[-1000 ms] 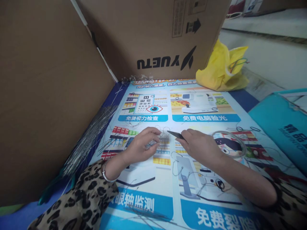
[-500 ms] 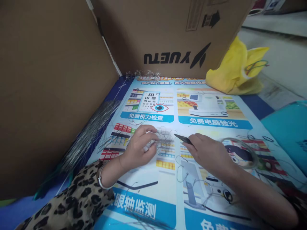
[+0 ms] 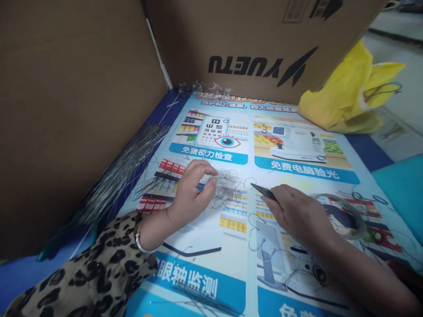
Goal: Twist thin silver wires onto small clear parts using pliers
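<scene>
Cardboard point(image 3: 79, 114) made two walls, one to the left of the fingers of the left hand point(image 3: 190, 191), the other beyond the fingers of both hands, meeting in a corner ahead and to the left. The poster point(image 3: 231, 257) ran under both hands; its left edge passed between the left fingers and a pile of wires point(image 3: 128, 171), with blue cloth point(image 3: 370, 152) showing past its left and right edges. Room between the hands was narrow, and one tangle point(image 3: 228, 189) took up the side just right of the left fingertips. Left thumb and forefinger bent toward each other; whether they pinched a strand could not be told. The fingers of the right hand point(image 3: 302, 215) were clamped on one black tool point(image 3: 264, 192), its point aimed left at the tangle. Right of those fingers, partly behind the hand, lay one ring point(image 3: 359, 224); farther right stood one teal box point(image 3: 403, 189), and beyond them one yellow bag point(image 3: 343, 101). One bangle point(image 3: 138, 240) circled the left wrist. The wires were too fine to count.
</scene>
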Motion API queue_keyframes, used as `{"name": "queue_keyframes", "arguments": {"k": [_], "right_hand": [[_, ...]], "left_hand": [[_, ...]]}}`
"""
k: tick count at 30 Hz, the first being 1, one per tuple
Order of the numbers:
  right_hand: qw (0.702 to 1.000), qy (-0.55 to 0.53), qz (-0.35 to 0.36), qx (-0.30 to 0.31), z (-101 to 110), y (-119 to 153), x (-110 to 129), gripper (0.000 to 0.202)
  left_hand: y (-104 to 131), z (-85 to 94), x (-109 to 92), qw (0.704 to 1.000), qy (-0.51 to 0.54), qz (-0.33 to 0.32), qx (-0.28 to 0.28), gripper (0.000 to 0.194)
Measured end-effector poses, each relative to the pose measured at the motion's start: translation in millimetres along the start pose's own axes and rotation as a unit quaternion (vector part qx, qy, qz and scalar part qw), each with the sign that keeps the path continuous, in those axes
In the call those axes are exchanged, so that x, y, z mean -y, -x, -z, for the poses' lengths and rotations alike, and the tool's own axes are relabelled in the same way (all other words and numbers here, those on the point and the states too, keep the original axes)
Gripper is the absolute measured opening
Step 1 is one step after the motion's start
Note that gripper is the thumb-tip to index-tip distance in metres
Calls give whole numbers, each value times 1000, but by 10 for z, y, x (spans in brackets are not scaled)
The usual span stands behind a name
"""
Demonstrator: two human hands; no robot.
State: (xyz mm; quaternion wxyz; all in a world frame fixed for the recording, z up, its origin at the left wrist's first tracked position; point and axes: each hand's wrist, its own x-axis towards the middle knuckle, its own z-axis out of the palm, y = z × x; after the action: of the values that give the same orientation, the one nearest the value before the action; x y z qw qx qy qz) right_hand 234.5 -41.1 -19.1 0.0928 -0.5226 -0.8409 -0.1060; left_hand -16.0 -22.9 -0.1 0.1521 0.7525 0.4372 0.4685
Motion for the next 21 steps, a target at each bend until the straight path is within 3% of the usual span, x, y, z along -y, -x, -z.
{"name": "queue_keyframes", "arguments": {"k": [14, 21], "right_hand": [[1000, -29, 9, -3, 16, 13, -14, 27], [997, -50, 51, 2, 27, 22, 12, 24]], "left_hand": [[3, -41, 121, 985, 90, 137, -56, 8], [-10, -30, 86, 990, 79, 112, -33, 13]]}}
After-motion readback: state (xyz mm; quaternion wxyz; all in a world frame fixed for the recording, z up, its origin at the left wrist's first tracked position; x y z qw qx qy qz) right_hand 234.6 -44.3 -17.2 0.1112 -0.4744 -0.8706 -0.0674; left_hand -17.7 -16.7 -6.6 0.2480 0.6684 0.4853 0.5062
